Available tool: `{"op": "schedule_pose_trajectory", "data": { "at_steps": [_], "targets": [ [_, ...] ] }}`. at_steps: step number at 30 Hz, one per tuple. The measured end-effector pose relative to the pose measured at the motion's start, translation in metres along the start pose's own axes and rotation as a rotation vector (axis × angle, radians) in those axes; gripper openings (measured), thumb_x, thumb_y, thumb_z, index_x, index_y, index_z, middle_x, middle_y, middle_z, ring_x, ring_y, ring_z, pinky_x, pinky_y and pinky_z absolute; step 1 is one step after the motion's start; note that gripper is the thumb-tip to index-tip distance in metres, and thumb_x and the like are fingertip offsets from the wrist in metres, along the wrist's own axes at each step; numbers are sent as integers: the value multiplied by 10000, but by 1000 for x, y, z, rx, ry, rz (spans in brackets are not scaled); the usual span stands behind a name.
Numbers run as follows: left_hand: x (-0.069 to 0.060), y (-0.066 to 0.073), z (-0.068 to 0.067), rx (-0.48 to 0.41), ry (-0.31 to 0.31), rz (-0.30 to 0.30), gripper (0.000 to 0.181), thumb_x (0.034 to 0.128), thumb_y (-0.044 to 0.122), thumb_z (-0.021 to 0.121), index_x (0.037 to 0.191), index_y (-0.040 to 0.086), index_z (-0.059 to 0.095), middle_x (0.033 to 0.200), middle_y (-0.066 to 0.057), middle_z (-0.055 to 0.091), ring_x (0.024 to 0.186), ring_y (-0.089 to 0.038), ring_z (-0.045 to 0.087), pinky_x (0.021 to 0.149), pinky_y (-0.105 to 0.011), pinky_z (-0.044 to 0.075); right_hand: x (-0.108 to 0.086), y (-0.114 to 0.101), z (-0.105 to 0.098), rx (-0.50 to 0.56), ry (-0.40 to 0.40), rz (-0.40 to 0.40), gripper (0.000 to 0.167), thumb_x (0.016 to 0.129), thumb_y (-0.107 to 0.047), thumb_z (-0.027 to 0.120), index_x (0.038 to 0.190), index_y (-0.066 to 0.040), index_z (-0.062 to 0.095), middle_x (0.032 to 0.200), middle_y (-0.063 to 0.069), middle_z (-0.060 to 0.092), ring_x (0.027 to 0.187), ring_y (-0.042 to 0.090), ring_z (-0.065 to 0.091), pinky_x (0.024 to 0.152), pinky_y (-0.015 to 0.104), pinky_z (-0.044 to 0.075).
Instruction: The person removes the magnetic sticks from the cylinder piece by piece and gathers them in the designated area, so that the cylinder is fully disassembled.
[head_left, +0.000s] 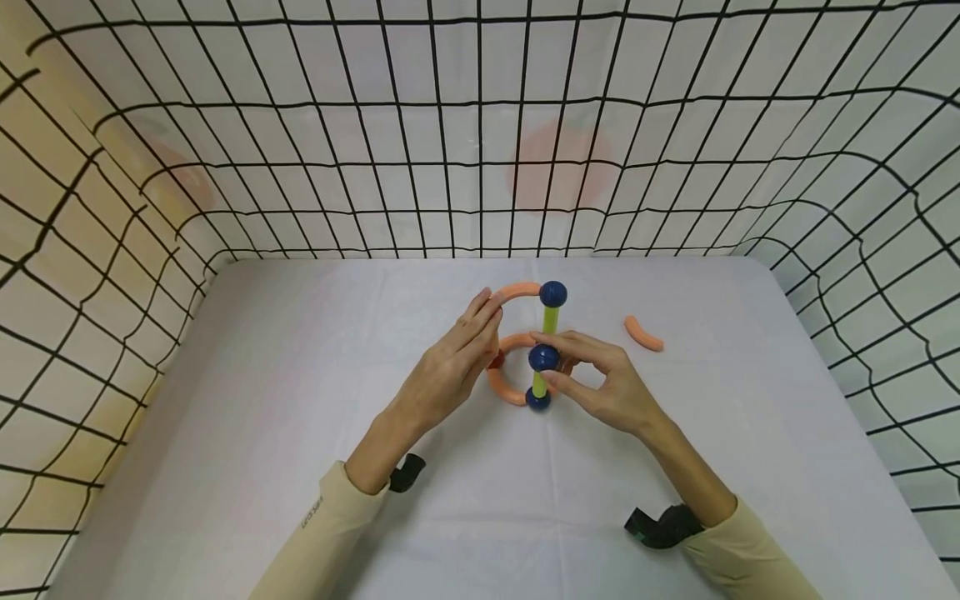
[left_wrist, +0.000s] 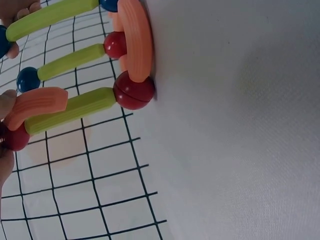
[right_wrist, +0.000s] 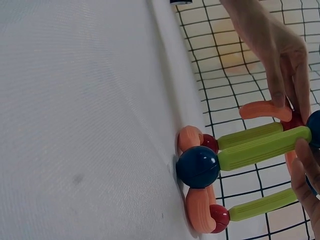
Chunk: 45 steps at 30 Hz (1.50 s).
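A magnetic ball-and-rod frame stands on the table between my hands. Its base ring is made of orange curved rods (head_left: 507,389) joined by red balls (left_wrist: 134,91) and a blue ball (right_wrist: 198,167). Three upright green rods (left_wrist: 72,62) rise from it. My left hand (head_left: 459,352) pinches a red ball (left_wrist: 17,138) atop one upright, where an orange curved rod (right_wrist: 261,109) is attached. My right hand (head_left: 600,375) grips the front upper blue ball (head_left: 543,357) atop another upright. At the back, a blue ball (head_left: 553,293) meets an orange curved rod (head_left: 519,291).
A loose orange curved rod (head_left: 643,333) lies on the white table (head_left: 262,400), right of the frame. Black wire mesh (head_left: 480,133) encloses the table's back and sides. Dark wrist straps (head_left: 663,527) sit near both cream sleeves.
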<state>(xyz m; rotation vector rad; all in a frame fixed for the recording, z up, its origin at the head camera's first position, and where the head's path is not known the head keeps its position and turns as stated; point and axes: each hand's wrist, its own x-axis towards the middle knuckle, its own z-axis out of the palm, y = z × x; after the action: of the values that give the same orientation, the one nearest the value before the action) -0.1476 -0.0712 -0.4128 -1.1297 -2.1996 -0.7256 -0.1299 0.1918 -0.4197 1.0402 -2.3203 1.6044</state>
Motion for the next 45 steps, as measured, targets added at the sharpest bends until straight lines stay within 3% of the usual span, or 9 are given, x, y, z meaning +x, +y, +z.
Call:
{"op": "schedule_pose_trajectory", "data": {
  "at_steps": [19,26,45],
  "targets": [
    [-1,-1,-2,7,-14,10,660,861,-83,781,1463,-90,511,1549,-247,503,1471,-403,455,1166,-372,456,-1,1,-2,-55,27,13,543,812,85,815,1324,-50,694,1029,21,755,813,113,642,757,216,557],
    [-2,-1,-2,13,-29,-4,670,869,-71,779,1476,-86,497,1563,-242,488,1488,-388,437,1172,-367,450,-1,0,-2,-67,34,15,517,794,92,828,1288,25,691,1034,65,770,807,102,655,762,211,563],
    [-2,-2,-3,-31,-54,-45,676,889,-60,762,1495,-94,466,1592,-254,442,1509,-384,408,1164,-365,460,-1,2,-3,-84,39,2,532,781,101,834,1287,40,683,1020,54,761,787,122,644,755,199,556]
  ]
}}
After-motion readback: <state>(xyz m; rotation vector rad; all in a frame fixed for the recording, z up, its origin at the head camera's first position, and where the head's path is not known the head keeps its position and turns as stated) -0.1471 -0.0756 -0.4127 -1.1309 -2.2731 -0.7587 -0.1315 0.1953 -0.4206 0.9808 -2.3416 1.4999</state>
